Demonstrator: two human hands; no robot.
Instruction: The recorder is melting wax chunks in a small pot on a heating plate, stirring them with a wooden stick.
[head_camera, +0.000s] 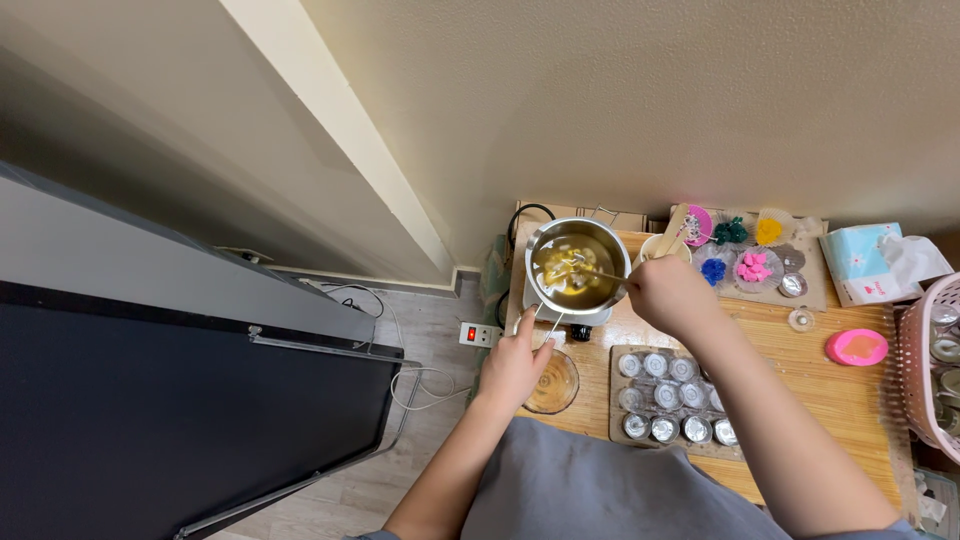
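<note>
A person in a grey top works at a wooden table (850, 390) set against a beige wall, seen from above. Nearest the body, the left hand (512, 368) rests at the table's left edge, fingers curled loosely and one fingertip raised to touch the thin wire handle (547, 322) of a steel pot; beside it sits a small empty glass bowl (553, 384). To the right of the bowl lies a tray of small round metal cups (668, 398) in rows. Farther on, the right hand (668, 292) is closed around a slim stirring stick (603, 272) whose tip dips into the steel pot (577, 264), which holds yellow liquid with pale lumps and stands on a small white heating base (567, 315) at the table's back left corner. Behind the hand, a board carries little dishes of coloured pieces (745, 255) in pink, blue, green and yellow. At right lie a pink round lid (857, 347), a tissue box (872, 262) and a pink basket (925, 360).
</note>
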